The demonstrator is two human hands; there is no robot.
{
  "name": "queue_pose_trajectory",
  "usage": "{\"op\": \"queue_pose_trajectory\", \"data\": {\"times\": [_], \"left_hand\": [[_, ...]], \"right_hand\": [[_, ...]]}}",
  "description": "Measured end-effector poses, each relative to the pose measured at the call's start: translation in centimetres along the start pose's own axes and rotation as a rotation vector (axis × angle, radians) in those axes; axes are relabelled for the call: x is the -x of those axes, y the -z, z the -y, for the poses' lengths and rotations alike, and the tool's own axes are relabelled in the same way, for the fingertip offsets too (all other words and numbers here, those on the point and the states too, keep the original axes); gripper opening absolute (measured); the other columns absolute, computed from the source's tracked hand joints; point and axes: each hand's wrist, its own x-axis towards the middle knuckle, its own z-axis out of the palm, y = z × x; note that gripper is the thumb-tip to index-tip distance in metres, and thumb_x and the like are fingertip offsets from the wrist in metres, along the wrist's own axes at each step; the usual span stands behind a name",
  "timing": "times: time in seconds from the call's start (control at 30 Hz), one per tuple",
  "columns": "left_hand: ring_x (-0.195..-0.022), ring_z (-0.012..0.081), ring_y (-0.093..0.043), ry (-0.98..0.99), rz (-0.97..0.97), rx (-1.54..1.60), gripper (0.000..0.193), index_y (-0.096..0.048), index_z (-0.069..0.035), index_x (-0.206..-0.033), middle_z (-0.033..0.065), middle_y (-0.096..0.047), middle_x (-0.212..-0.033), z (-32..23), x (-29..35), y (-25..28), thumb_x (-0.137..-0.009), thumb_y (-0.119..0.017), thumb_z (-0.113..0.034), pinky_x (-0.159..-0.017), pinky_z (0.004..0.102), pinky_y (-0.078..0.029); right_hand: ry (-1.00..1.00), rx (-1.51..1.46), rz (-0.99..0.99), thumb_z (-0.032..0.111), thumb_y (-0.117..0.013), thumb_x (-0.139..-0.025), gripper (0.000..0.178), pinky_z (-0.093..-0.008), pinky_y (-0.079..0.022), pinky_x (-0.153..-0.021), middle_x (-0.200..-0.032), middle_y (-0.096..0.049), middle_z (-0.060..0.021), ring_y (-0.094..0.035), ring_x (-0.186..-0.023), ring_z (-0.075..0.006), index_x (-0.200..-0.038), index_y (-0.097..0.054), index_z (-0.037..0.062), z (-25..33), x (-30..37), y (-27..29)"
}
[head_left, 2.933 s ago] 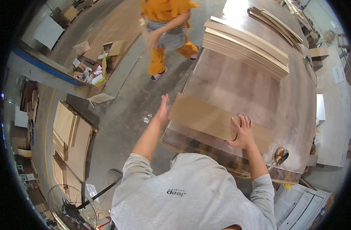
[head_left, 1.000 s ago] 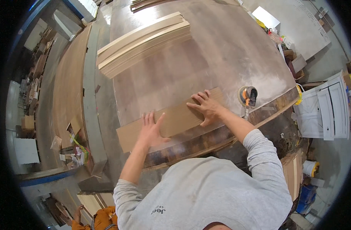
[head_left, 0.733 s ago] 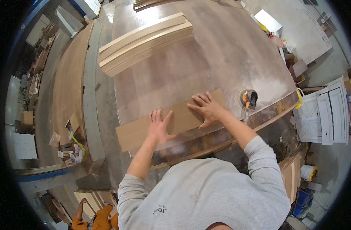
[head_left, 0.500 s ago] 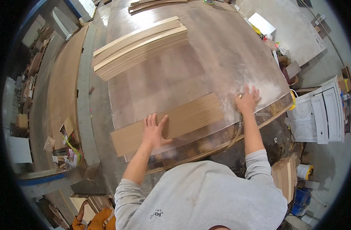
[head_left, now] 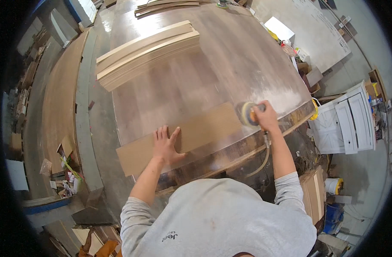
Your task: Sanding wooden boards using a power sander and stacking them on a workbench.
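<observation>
A flat brown wooden board [head_left: 204, 124] lies slantwise along the near edge of the large worktable [head_left: 230, 55]. My left hand [head_left: 165, 143] rests flat on the board's left part, fingers spread. At the board's right end my right hand [head_left: 265, 115] is wrapped round a round orbital sander [head_left: 248, 114] with a yellowish pad and an air hose [head_left: 264, 160] trailing back over the table edge. The sander is tilted, its pad close to the board's end; whether it touches cannot be made out.
A stack of similar boards [head_left: 149, 53] stands farther back on the table, with more thin boards [head_left: 166, 7] behind. Another sander [head_left: 222, 4] sits at the far edge. Pale dust [head_left: 286, 97] covers the right corner. A white cabinet [head_left: 348, 120] stands to the right.
My right hand has lifted the sander off the dusty tabletop and brought it left to the board's end, its pad now showing. My left hand stays on the board.
</observation>
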Motion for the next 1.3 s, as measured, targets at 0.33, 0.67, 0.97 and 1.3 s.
{"op": "queue_pose_trajectory", "data": {"times": [0.33,0.67,0.97,1.3], "left_hand": [[-0.147,0.0456,-0.025,0.008,0.029,0.003,0.119,-0.041,-0.023,-0.159,0.0266,-0.032,-0.154,-0.4,-0.6,0.4,-0.057,-0.091,-0.057,-0.125,0.0606,-0.014],[-0.149,0.0447,-0.022,0.053,0.110,0.035,0.109,-0.042,-0.022,-0.159,0.0271,-0.033,-0.155,-0.3,-0.2,1.6,-0.067,-0.085,-0.059,-0.127,0.0587,-0.011],[-0.147,0.0454,-0.023,0.005,0.071,0.030,0.117,-0.038,-0.022,-0.160,0.0252,-0.033,-0.152,0.2,-0.2,1.1,-0.061,-0.091,-0.055,-0.125,0.0595,-0.013],[-0.148,0.0441,-0.023,0.000,0.084,0.003,0.112,-0.042,-0.021,-0.159,0.0262,-0.032,-0.154,-1.0,-0.8,1.7,-0.063,-0.088,-0.059,-0.126,0.0597,-0.012]], "right_hand": [[0.248,0.251,0.165,0.042,-0.066,-0.092,0.048,-0.0522,-0.054,-0.096,-0.126,-0.062,-0.0214,-0.067,-0.109,-0.0431,-0.125,-0.062,0.0081,7.5,5.2,-8.4],[-0.008,0.338,0.244,0.049,-0.066,-0.090,0.058,-0.0511,-0.054,-0.098,-0.131,-0.062,-0.0248,-0.067,-0.109,-0.0452,-0.131,-0.064,0.0076,7.5,2.4,-5.7],[0.251,0.249,0.375,0.044,-0.067,-0.090,0.052,-0.0546,-0.056,-0.092,-0.129,-0.060,-0.0230,-0.070,-0.101,-0.0481,-0.128,-0.064,0.0089,13.1,10.4,-12.1],[0.067,0.364,0.140,0.045,-0.066,-0.090,0.056,-0.0491,-0.052,-0.102,-0.133,-0.061,-0.0242,-0.064,-0.118,-0.0407,-0.132,-0.062,0.0079,4.6,4.2,-6.2]]}}
